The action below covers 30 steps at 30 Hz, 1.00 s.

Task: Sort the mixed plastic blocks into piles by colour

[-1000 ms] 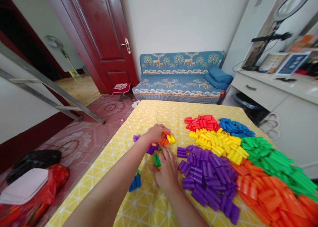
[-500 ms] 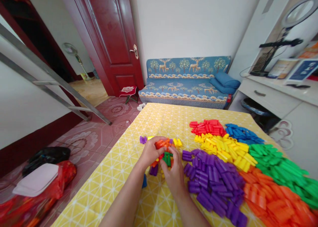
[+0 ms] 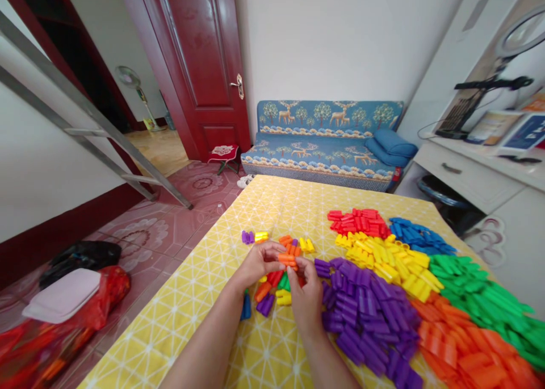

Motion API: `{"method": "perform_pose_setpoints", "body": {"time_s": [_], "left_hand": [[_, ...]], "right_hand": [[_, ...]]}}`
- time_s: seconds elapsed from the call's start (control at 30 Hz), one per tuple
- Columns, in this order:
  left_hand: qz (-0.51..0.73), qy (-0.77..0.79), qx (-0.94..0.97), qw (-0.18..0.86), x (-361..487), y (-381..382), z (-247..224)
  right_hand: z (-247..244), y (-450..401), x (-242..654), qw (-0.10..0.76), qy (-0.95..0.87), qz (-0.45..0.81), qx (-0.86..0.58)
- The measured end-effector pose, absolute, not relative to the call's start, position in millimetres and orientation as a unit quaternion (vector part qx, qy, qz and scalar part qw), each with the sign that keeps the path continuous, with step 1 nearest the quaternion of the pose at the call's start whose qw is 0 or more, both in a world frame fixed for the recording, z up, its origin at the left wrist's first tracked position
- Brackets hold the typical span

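Between my two hands is an orange plastic tube piece, made of short tubes joined side by side. My left hand pinches its left end with thumb and fingers. My right hand holds its right end. Beneath and around the hands lie mixed loose pieces: a red one, a green one, a yellow one, a purple one and a blue one. Other orange pieces lie just behind the fingers, partly hidden by them.
On the yellow tablecloth, heaps sorted by colour lie to the right: purple, yellow, red, blue, green and orange. A blue sofa stands beyond the table; a ladder leans at left.
My hands have lifted slightly off the mixed pieces and hold an orange piece between them. More of the pieces below now show. The view has shifted a little.
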<state>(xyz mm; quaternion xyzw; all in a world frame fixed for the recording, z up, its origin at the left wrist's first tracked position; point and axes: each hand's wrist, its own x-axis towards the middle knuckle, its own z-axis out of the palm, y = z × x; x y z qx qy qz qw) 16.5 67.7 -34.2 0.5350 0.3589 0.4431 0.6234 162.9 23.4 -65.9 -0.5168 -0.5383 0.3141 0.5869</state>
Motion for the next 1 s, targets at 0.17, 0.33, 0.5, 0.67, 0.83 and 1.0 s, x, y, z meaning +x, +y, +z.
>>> {"method": "perform_pose_setpoints", "body": {"time_s": [0.17, 0.33, 0.5, 0.67, 0.83, 1.0], "left_hand": [[0.477, 0.427, 0.534, 0.552, 16.1, 70.6, -32.3], [0.468, 0.461, 0.585, 0.476, 20.3, 74.8, -37.4], [0.422, 0.472, 0.666, 0.395, 22.6, 73.5, -37.6], [0.414, 0.469, 0.688, 0.366, 21.9, 72.9, -35.2], [0.415, 0.474, 0.685, 0.366, 22.3, 73.2, -33.8], [0.415, 0.479, 0.683, 0.362, 22.1, 73.7, -35.2]], "right_hand": [[-51.7, 14.9, 164.1, 0.588, -0.545, 0.261, -0.537], [-53.6, 9.7, 162.7, 0.598, -0.536, 0.308, -0.509], [-32.9, 6.8, 167.6, 0.628, -0.477, 0.367, -0.494], [18.1, 44.2, 220.5, 0.681, -0.427, 0.32, -0.501], [25.5, 130.4, 313.0, 0.672, -0.382, 0.245, -0.585], [11.2, 172.4, 371.8, 0.621, -0.347, 0.248, -0.658]]}}
